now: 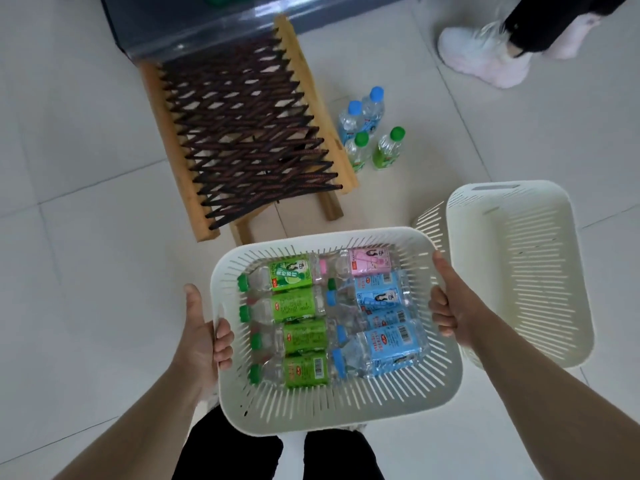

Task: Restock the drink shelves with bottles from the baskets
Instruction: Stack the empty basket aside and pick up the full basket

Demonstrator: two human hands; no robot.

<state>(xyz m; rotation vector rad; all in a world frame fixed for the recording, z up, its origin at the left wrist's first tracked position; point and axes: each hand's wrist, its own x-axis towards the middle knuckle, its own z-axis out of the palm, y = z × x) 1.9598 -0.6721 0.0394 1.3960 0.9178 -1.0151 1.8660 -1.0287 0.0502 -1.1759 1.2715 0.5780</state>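
Note:
I hold a white slotted basket [346, 407] above the tiled floor in front of my legs. My left hand [207, 337] grips its left rim, fingers curled inside. My right hand [450, 303] grips the right rim the same way. Inside lie several green-label bottles [298, 306] on the left, several blue-label bottles [388, 341] on the right, and a pink-label bottle [370, 261] at the far right corner. The grey shelf edge [194, 26] shows at the top, with green caps on it.
A wooden stool with a dark woven cord seat [249, 133] stands ahead. Several blue- and green-capped bottles [370, 129] stand upright on the floor to its right. A second white basket [519, 271], with nothing in it, sits at the right. Another person's white shoes [485, 57] are at the top right.

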